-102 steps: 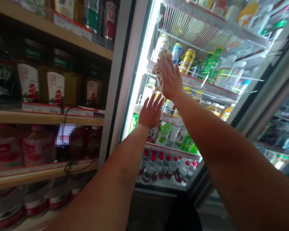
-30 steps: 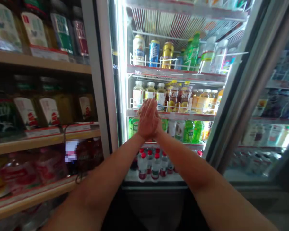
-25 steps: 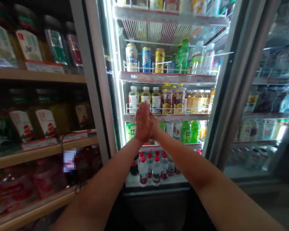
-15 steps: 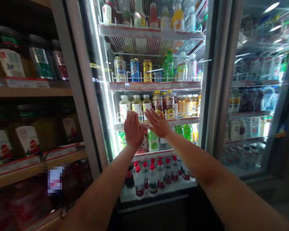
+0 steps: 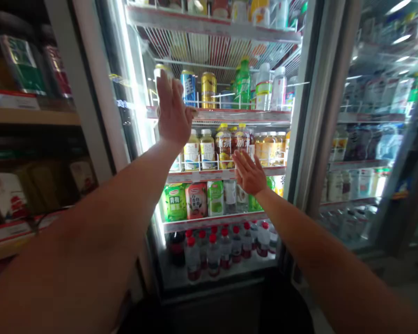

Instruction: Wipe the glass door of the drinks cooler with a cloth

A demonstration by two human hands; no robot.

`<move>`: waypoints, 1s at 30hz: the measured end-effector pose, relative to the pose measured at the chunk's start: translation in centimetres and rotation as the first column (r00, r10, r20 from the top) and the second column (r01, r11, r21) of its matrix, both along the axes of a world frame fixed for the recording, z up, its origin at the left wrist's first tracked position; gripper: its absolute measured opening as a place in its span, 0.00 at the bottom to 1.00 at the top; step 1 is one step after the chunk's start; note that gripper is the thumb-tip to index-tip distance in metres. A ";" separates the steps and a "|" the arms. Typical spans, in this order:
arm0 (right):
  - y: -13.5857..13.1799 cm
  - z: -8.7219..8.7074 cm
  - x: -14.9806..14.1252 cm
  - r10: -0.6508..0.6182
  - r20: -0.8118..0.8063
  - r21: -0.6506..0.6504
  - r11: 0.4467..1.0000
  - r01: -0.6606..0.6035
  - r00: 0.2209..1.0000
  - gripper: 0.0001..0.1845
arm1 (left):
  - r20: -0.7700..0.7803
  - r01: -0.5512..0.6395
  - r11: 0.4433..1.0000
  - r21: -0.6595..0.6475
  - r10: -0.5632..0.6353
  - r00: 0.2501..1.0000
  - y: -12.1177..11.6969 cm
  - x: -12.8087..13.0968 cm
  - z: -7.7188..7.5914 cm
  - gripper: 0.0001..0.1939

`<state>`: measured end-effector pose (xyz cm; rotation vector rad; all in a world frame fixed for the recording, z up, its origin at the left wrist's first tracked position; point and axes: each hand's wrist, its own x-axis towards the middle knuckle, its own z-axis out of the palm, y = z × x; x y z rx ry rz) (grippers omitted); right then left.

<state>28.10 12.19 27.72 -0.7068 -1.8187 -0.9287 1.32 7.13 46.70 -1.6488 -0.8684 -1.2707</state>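
My left hand (image 5: 174, 111) is raised flat against the glass door, over the upper shelf with the cans. Beige edges of a cloth (image 5: 194, 112) stick out beside its thumb; the palm hides the rest. Lower and further right, my right hand (image 5: 250, 174) is open with fingers stretched out, at the glass in front of the middle shelf. No cloth shows around it. Behind the glass, nearest the left hand, are a blue can (image 5: 188, 87) and a gold can (image 5: 208, 90). Brown bottles with yellow caps (image 5: 224, 146) stand behind glass near my right fingertips.
Inside the lit fridge are green pouches (image 5: 175, 202) and red-capped bottles (image 5: 213, 256) on the lower levels. A metal door frame (image 5: 318, 106) runs along the right, with another glass-fronted fridge beyond. To the left stands a wooden shelf (image 5: 31, 116) with bottles.
My hands were together low on the glass and have separated. The left has gone up and left with the cloth, the right moved rightward. Earliest, the cloth was under my right hand.
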 end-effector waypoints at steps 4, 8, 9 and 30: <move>-0.1 0.1 0.2 0.006 0.004 -0.037 0.999 -0.006 1.000 0.30 | 0.027 -0.097 0.994 -0.041 0.098 0.995 -0.2 1.4 -1.3 0.34; -0.3 0.0 0.3 0.009 0.010 -0.058 0.998 -0.009 1.000 0.30 | -0.058 -0.157 0.986 -0.061 0.154 0.986 -1.0 3.6 -8.2 0.35; -0.3 0.0 0.3 0.011 0.008 -0.058 0.998 -0.010 1.000 0.30 | -0.099 -0.159 0.985 -0.067 0.152 0.983 -1.2 4.0 -10.4 0.35; -0.9 0.2 0.4 0.146 -0.050 -0.220 0.963 -0.154 0.988 0.33 | -0.391 -0.283 0.911 -0.302 0.152 0.908 -3.5 2.0 -9.0 0.28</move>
